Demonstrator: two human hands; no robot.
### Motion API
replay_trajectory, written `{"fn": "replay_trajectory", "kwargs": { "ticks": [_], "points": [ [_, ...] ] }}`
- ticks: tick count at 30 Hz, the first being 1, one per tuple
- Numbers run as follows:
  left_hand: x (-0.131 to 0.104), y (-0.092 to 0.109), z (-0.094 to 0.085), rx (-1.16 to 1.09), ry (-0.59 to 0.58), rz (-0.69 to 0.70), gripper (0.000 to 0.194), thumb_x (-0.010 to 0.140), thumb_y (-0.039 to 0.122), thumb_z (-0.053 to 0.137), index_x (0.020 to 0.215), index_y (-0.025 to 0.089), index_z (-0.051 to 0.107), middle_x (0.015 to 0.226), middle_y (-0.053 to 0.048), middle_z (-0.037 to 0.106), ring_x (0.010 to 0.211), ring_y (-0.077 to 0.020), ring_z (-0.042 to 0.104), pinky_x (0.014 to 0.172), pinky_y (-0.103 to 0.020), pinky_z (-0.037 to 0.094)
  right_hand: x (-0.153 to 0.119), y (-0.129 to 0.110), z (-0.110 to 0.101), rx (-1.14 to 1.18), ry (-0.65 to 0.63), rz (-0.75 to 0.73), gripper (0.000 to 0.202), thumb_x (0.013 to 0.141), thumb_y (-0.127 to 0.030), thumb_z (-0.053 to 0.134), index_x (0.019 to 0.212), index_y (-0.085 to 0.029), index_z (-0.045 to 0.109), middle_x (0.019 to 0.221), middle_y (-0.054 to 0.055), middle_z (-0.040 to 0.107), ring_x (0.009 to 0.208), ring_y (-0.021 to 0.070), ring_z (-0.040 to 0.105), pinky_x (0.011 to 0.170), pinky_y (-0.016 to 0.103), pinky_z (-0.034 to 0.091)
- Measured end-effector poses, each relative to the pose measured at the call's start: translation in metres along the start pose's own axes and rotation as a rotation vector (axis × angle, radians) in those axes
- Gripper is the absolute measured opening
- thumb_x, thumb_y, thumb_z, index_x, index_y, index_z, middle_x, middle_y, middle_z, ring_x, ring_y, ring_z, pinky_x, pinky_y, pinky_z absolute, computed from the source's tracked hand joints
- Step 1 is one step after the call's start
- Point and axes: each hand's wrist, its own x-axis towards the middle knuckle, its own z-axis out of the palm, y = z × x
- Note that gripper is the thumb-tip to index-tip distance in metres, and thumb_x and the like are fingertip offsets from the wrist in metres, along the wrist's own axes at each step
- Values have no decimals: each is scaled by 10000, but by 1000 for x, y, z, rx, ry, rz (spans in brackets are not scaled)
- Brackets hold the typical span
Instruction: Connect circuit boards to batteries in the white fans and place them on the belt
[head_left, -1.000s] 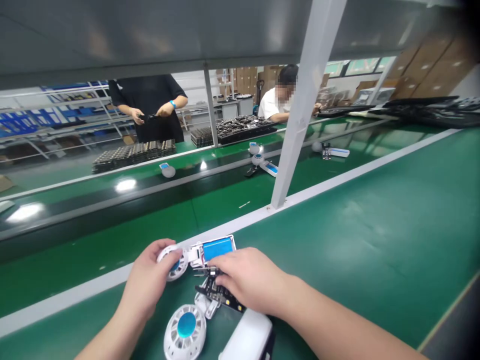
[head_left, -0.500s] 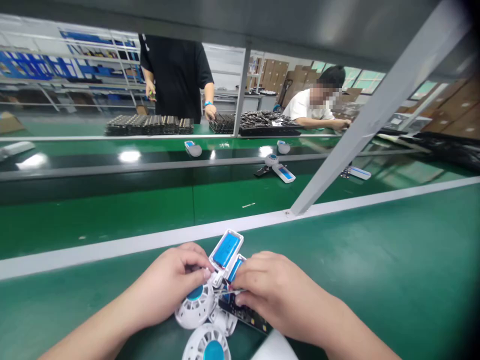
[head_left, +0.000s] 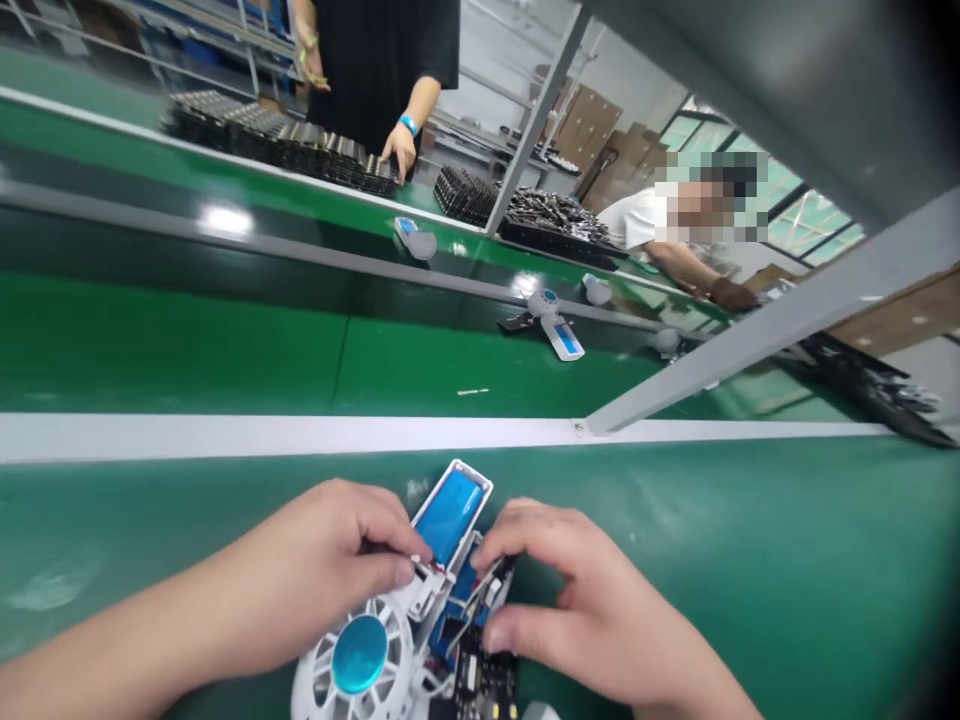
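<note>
A white handheld fan (head_left: 401, 650) lies partly taken apart in front of me, with a round slotted head and a turquoise centre disc (head_left: 360, 652). Its handle points away and holds a blue battery (head_left: 452, 515). My left hand (head_left: 330, 570) is closed, thumb and forefinger pinching the fan's neck where the handle begins. A black circuit board (head_left: 480, 660) with thin wires stands beside the neck, and my right hand (head_left: 574, 600) grips its upper part between thumb and fingers. Beneath the board, a second blue battery (head_left: 454, 610) shows in part.
A white rail (head_left: 262, 437) and slanted metal post (head_left: 675, 370) separate my bench from the green conveyor (head_left: 187, 350). Fan parts (head_left: 559, 335) lie on the belt. Across it, a person (head_left: 382, 80) touches stacked circuit boards (head_left: 277, 140); another person (head_left: 660, 230) leans over at right.
My view has tilted and moved closer to the fan. The circuit board is now raised more upright in my right hand. The person opposite has shifted a hand onto the left stack of boards.
</note>
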Motion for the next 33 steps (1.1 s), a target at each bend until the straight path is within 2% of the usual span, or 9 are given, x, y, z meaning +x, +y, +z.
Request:
{"fn": "replay_trajectory", "kwargs": {
  "ticks": [4, 7, 10, 14, 18, 23, 25, 30, 33],
  "points": [
    [-1, -2, 3, -9, -23, 31, 251, 881, 204, 584, 861, 352, 786, 950, 93, 697, 831, -88, 650, 710, -159, 463, 2, 5, 8, 58, 107, -5, 216, 825, -258, 803, 1015, -249, 699, 886, -18, 715, 823, 144, 652, 742, 267, 509],
    [0, -4, 9, 25, 92, 109, 261, 863, 170, 583, 803, 328, 781, 879, 86, 695, 766, -76, 635, 648, -160, 436, 5, 6, 20, 32, 226, -8, 276, 826, -265, 805, 1081, -252, 700, 895, -8, 711, 794, 141, 657, 710, 259, 531],
    [1, -6, 15, 133, 208, 268, 254, 858, 155, 569, 729, 272, 753, 758, 61, 674, 700, -86, 613, 643, -184, 423, 5, 4, 30, -3, 267, -72, 314, 820, -230, 810, 1110, -238, 688, 948, 4, 731, 863, 156, 677, 787, 272, 553],
    [0, -8, 20, 271, 223, 374, 278, 893, 169, 522, 677, 221, 689, 689, 28, 626, 671, -117, 574, 636, -226, 409, 3, 3, 37, 13, 304, -101, 294, 835, -225, 796, 1101, -235, 674, 974, 15, 734, 919, 177, 681, 814, 291, 567],
    [-4, -10, 24, 234, 218, 290, 283, 892, 188, 518, 651, 228, 660, 711, 30, 593, 671, -116, 540, 629, -234, 392, 2, 6, 35, 9, 280, -142, 310, 850, -197, 777, 1135, -235, 659, 980, 19, 722, 934, 184, 677, 826, 313, 570],
    [-3, -6, 25, 113, 147, 197, 241, 822, 164, 555, 619, 241, 658, 717, 54, 589, 697, -99, 540, 628, -232, 374, 3, 8, 31, 3, 162, -177, 370, 844, -171, 780, 1177, -236, 632, 1029, 26, 710, 920, 185, 676, 836, 346, 568],
    [-2, -2, 24, 62, 131, 151, 231, 799, 186, 569, 588, 235, 650, 716, 55, 599, 693, -102, 546, 614, -234, 375, 3, 8, 32, 4, 167, -185, 368, 844, -169, 779, 1177, -226, 631, 1016, 26, 712, 926, 188, 673, 842, 350, 563],
    [-2, 7, 19, -106, 43, -85, 169, 679, 195, 582, 511, 202, 598, 666, 33, 620, 630, -128, 572, 556, -241, 391, 2, 10, 35, 50, 161, -184, 354, 869, -150, 747, 1198, -214, 631, 989, 33, 707, 921, 199, 665, 835, 379, 563],
    [-3, 8, 17, -186, 17, -97, 153, 648, 214, 600, 496, 195, 597, 700, 18, 636, 653, -140, 580, 549, -239, 389, 3, 11, 34, 39, 137, -194, 358, 864, -182, 761, 1198, -219, 640, 970, 27, 708, 883, 188, 668, 803, 360, 570]
  ]
}}
